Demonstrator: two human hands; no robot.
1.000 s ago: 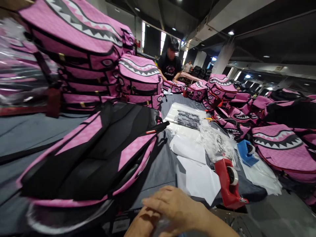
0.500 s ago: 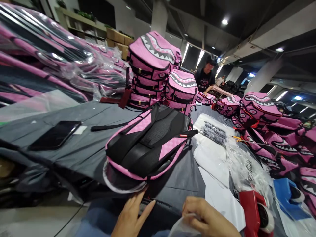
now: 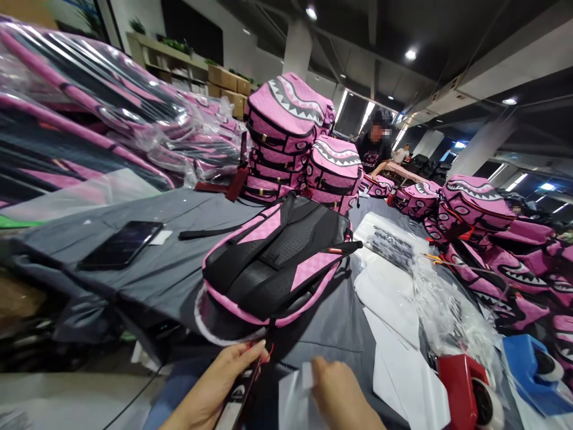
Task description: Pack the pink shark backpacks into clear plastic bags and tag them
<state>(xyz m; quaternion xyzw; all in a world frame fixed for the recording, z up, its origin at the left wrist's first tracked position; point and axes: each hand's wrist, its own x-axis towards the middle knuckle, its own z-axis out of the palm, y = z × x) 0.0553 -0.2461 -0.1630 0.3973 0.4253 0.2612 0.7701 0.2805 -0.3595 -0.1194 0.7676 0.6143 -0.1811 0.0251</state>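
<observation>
Left to right, we note glossy clear film over plump pink-and-black bags; a flat, smooth phone; boxy pink backpacks in a stack, with zigzag teeth printed on the flaps; limp, crinkled clear bags; hard plastic tape dispensers, red and blue.

Our left hand pinches a narrow dark tag, pale marks down its face and a red cord at its top. We have it at the table's near edge, just below the rounded end of a backpack lying straps up: black padded straps, checked pink panels, pink piping. Our right hand, blurred, has its fingers curled on a translucent plastic sleeve, right of the tag.

Surface: creased grey cloth on the table, phone by its left edge, white sheets toward its right. Beyond the far end we see cartons, a co-worker in dark clothing and a dark, lamp-dotted ceiling.
</observation>
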